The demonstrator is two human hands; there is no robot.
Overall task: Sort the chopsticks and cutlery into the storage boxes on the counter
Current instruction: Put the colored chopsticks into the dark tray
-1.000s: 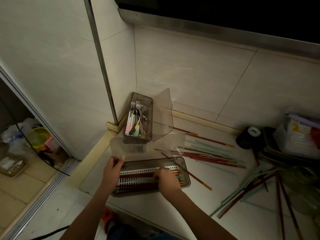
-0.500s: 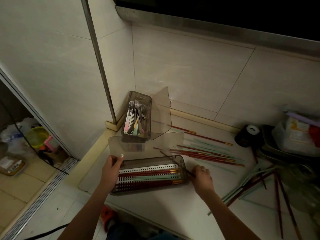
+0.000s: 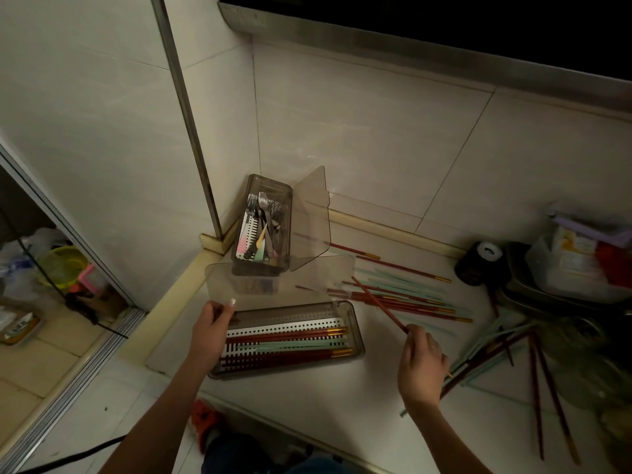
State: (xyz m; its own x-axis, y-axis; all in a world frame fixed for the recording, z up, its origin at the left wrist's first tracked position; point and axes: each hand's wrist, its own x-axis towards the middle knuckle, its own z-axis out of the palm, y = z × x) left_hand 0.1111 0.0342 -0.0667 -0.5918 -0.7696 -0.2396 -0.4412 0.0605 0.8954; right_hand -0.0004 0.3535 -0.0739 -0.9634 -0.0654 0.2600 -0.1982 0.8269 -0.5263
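Two smoky storage boxes stood open: the near chopstick box (image 3: 355,340) held about four chopsticks, and the far cutlery box (image 3: 261,224) stood in the corner. The left hand (image 3: 210,331) gripped the near box's left end; the right hand (image 3: 422,366) pinched one red chopstick (image 3: 379,304), lifted right of it.

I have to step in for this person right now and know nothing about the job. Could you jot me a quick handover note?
Left hand: grips the left end of the chopstick box, steadying it; its lid stands open.
Right hand: pinches one red chopstick, lifted off the counter, tip pointing away toward the wall.
Done: several red and green chopsticks lie in the chopstick box; forks and other cutlery are in the cutlery box in the corner, lid open.
Left: put the held chopstick in, then the loose chopsticks beyond the box and the scattered ones at right. Lids not yet closed.
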